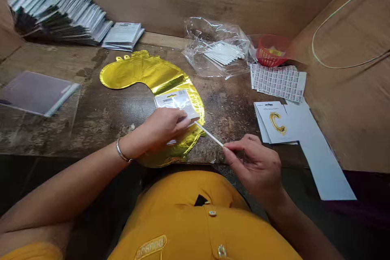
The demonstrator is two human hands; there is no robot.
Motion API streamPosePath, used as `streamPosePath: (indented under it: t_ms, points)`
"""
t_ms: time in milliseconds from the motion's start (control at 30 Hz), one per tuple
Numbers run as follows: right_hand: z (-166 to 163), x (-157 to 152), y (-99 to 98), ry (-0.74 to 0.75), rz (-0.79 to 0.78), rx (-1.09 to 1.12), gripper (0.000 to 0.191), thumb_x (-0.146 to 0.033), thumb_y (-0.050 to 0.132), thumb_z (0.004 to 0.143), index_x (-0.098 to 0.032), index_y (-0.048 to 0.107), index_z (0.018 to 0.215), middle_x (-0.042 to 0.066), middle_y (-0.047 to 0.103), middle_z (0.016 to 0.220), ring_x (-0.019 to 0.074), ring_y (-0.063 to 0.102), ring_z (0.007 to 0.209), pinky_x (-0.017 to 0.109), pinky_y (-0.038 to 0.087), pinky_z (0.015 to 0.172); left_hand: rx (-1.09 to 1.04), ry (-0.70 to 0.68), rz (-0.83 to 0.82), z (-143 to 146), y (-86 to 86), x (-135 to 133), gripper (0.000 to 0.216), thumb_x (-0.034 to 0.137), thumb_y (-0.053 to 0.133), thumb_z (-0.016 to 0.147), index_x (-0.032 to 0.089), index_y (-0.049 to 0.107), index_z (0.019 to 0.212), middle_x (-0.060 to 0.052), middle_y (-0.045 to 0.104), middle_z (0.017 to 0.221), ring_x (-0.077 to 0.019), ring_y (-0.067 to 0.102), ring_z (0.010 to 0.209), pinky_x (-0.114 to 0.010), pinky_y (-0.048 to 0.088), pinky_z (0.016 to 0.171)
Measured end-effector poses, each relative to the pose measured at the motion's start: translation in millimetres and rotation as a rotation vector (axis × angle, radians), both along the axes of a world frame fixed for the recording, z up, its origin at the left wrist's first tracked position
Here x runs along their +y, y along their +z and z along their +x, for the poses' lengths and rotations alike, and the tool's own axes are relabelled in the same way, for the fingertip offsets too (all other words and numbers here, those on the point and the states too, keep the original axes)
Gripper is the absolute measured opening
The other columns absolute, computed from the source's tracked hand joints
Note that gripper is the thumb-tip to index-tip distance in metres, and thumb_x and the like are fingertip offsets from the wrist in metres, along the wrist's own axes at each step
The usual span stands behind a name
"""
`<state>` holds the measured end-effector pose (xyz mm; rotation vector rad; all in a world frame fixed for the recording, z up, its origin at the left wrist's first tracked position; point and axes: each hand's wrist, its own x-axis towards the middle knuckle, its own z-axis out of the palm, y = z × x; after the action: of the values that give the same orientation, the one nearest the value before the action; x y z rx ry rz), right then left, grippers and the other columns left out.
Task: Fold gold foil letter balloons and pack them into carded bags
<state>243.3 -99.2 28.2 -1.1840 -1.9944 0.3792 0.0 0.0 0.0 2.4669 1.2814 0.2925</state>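
Gold foil balloon [128, 74] lies flat on the worn wooden table [225, 109], directly ahead of the person. Its curve starts at a rounded upper-left end, bows out to the right and returns below toward the body, so its hollow faces left. Within that sweep, the left hand [161, 128] reaches across from the lower left and closes over the bottom of a white hang-slot card [178, 101] resting on the foil; its fingers' undersides are hidden. Just right of those fingertips, a slim white stick [210, 135] slants from the card's lower-right corner, across the balloon's outer edge, down toward the right. Whether its upper-left tip slides under the card or into the foil I cannot tell. The right hand [257, 162] pinches the stick's lower-right end between thumb and index finger, clear of the balloon. So the stick's long axis bridges the two hands, which are apart; the left is nearer the balloon, on top of it, while the right sits beyond its outer curve. Farther right lie foil-balloon cards [276, 120] showing a gold C.
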Motion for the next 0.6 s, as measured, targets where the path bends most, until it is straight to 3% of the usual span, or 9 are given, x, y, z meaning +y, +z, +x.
streamPosePath:
  t_ms: [200,333,433,500,533,600]
  points:
    - [-8,10,3.5,-0.010,0.054,-0.099,0.008,-0.013,0.063,0.084,-0.020,0.065,0.081,-0.002,0.066,0.066,0.0135,0.058,0.058,0.033,0.041,0.073,-0.007,0.015,-0.012,2,-7.5,4,0.043,0.044,0.040,0.096,0.017,0.065,0.074,-0.004,0.063,0.069,-0.0134,0.046,0.057,-0.028,0.025,0.056]
    - [-16,34,-16.3,-0.036,0.097,-0.234,0.014,-0.017,0.058,0.089,-0.019,0.062,0.076,0.000,0.067,0.066,0.0143,0.058,0.059,0.033,0.040,0.075,0.037,0.002,0.025,5,-3.9,3,0.045,0.046,0.039,0.097,0.018,0.065,0.075,-0.005,0.065,0.069,-0.0152,0.052,0.059,-0.028,0.030,0.057]
    - [-22,49,-34.9,-0.050,0.117,-0.359,0.019,-0.018,0.054,0.090,-0.019,0.060,0.072,0.002,0.067,0.067,0.0158,0.057,0.061,0.033,0.039,0.076,0.112,-0.025,0.111,3,-5.4,6,0.050,0.056,0.042,0.093,0.017,0.066,0.074,-0.007,0.066,0.069,-0.0191,0.059,0.066,-0.033,0.041,0.074]
    - [-25,54,-46.2,-0.042,0.117,-0.414,0.021,-0.017,0.053,0.090,-0.019,0.057,0.070,0.002,0.066,0.065,0.0165,0.055,0.061,0.032,0.038,0.074,0.129,-0.002,0.185,-2,-11.4,12,0.054,0.067,0.051,0.084,0.016,0.069,0.088,-0.011,0.069,0.085,-0.0267,0.064,0.087,-0.047,0.037,0.096]
    - [-27,55,-51.3,-0.036,0.112,-0.427,0.021,-0.017,0.053,0.090,-0.019,0.056,0.069,0.002,0.065,0.063,0.0165,0.054,0.060,0.031,0.037,0.073,0.126,0.022,0.207,-4,-16.0,15,0.063,0.072,0.056,0.077,0.016,0.068,0.103,-0.014,0.068,0.103,-0.0326,0.061,0.104,-0.053,0.029,0.105]
    - [-31,57,-59.6,-0.040,0.097,-0.445,0.021,-0.017,0.053,0.090,-0.020,0.054,0.069,0.001,0.063,0.062,0.0166,0.053,0.059,0.030,0.036,0.071,0.134,0.048,0.195,-9,-26.6,21,0.094,0.079,0.059,0.068,0.015,0.050,0.136,-0.022,0.047,0.141,-0.0434,0.039,0.132,-0.060,0.016,0.111]
